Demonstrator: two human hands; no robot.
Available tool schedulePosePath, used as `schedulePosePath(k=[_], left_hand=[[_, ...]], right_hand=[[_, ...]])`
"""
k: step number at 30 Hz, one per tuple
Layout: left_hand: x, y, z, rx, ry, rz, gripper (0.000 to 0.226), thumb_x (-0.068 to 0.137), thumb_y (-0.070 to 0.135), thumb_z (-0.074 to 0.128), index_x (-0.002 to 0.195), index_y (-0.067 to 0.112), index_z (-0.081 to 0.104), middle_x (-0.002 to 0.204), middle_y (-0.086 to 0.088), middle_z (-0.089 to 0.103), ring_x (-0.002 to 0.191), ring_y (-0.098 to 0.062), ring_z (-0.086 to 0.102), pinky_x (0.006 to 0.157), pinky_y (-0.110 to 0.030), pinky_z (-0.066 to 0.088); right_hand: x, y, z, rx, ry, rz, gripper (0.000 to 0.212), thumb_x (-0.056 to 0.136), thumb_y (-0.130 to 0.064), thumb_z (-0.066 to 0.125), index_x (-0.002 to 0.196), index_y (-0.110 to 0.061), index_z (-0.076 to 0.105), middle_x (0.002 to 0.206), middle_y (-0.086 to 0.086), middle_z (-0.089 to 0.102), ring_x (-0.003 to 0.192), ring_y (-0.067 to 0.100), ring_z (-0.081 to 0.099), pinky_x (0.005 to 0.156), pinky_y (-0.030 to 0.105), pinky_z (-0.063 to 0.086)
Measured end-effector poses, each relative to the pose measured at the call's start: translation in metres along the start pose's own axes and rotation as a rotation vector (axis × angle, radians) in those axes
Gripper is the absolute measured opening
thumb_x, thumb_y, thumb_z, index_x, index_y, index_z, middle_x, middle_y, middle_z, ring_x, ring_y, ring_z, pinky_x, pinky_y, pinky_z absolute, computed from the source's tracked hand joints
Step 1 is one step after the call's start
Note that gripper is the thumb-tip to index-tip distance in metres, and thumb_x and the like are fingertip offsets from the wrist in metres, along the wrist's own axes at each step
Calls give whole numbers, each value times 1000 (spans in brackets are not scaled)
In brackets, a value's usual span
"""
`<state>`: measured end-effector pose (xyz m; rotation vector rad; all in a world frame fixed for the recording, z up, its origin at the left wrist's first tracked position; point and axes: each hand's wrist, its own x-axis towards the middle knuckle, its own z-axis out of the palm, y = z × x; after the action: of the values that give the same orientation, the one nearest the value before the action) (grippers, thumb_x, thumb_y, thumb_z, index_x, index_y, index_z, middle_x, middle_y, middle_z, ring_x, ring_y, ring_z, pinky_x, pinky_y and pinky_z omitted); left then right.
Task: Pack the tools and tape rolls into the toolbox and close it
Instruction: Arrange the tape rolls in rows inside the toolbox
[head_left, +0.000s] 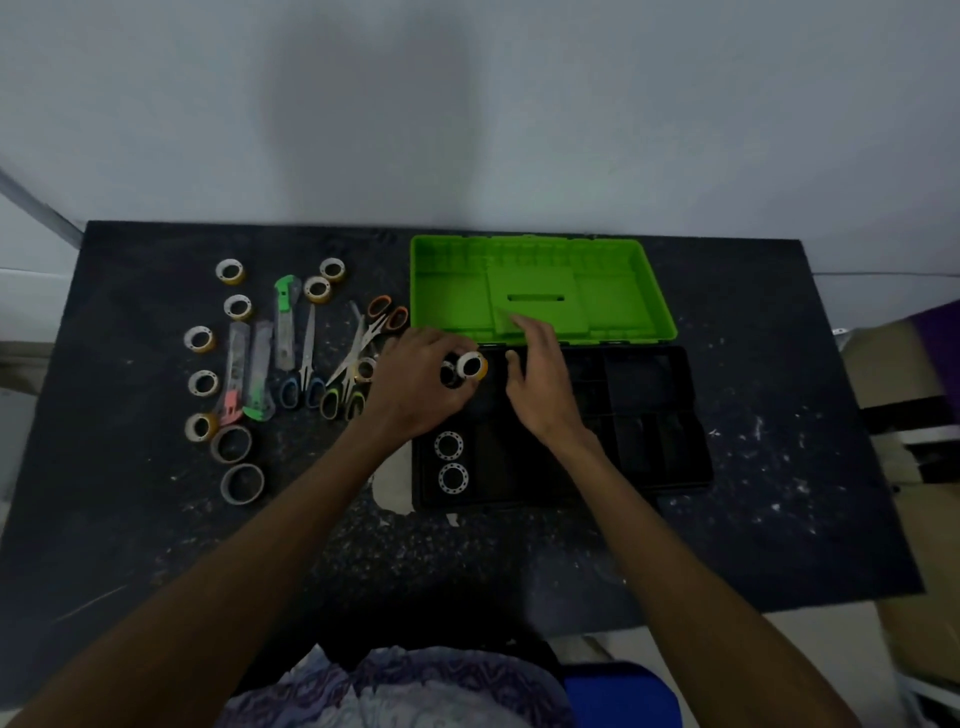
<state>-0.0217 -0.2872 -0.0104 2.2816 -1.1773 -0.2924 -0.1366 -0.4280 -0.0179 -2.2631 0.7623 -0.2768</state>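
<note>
Loose tape rolls (201, 340), box cutters (258, 370), scissors (309, 358) wait on table (130, 519), left of toolbox (660, 415).
Left hand (415, 384) pinches tape roll (471, 365) over box's left compartment; loose pinch risks roll tumbling out.
Right hand (540, 384) open, empty, hovering; could block drop.
Green lid (540, 288) lies back.

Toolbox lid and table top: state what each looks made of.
Toolbox lid: looks like moulded plastic, uniform bright green with ribs and recessed panels, dull sheen. Table top: dark speckled slab with white scuffs, matte; stone or laminate, cannot tell which.
</note>
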Motion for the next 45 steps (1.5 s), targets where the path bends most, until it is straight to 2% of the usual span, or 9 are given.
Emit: schedulePosePath(k=[5,15,19,21,27,35,40,43,45], left_hand=[[3,4,7,93,-8,13,43,74,42,65,115,30,64,111,1,64,107,-24,57,87,-37,41],[-4,-1,10,-12,21,6,43,78,39,69,118,26,61,113,-1,60,108,-25,53,89,-39,44],[-15,-12,10,-85,63,-6,45,79,29,73,121,20,58,115,-4,56,108,-22,51,91,-34,43],[-17,-15,10,-121,53,-9,48,78,20,75,122,17,57,116,-4,54,110,-20,49,94,-29,41],[-22,-23,8,-161,5,0,56,73,2,73,123,18,54,120,-4,51,110,-19,49,94,-23,37],[-22,-26,9,-186,24,18,56,73,1,71,123,18,54,120,-4,51,111,-21,49,96,-30,42],[-22,-28,9,-198,15,26,57,73,1,70,124,20,54,120,-2,50,111,-21,50,96,-33,43],[-23,-29,10,-198,13,27,58,72,1,70,124,21,54,120,-2,50,111,-21,50,96,-33,43],[-22,-29,10,-198,11,26,58,72,1,71,124,21,54,121,-3,50,112,-21,49,97,-33,42]], right_hand=[[-2,1,-1,23,-30,-6,47,100,-10,52,145,-12,40,143,5,41,134,18,39,112,23,29],[-7,6,-3,-11,-67,-58,46,98,-11,57,143,-13,45,142,1,40,134,15,40,114,27,34],[-4,1,2,-69,-60,-31,46,94,-30,65,135,-13,54,135,1,44,129,16,42,110,27,37],[1,-2,6,-123,-41,-17,48,90,-36,69,131,-15,57,130,2,49,126,18,44,109,31,37],[12,-11,10,-186,-47,83,54,84,-30,76,132,-15,56,128,6,52,126,23,43,110,34,32],[14,-8,7,-177,-78,80,52,84,-26,76,131,-18,56,128,5,54,125,22,42,108,31,31],[22,-1,-1,-31,-111,108,43,83,-17,77,123,-16,63,121,4,59,119,21,52,108,35,39],[24,0,-3,-101,-167,110,46,80,-18,81,122,-18,64,126,4,57,124,21,48,108,29,34],[25,0,-1,-123,-170,116,47,78,-22,82,122,-20,64,127,5,58,124,23,46,108,33,33]])
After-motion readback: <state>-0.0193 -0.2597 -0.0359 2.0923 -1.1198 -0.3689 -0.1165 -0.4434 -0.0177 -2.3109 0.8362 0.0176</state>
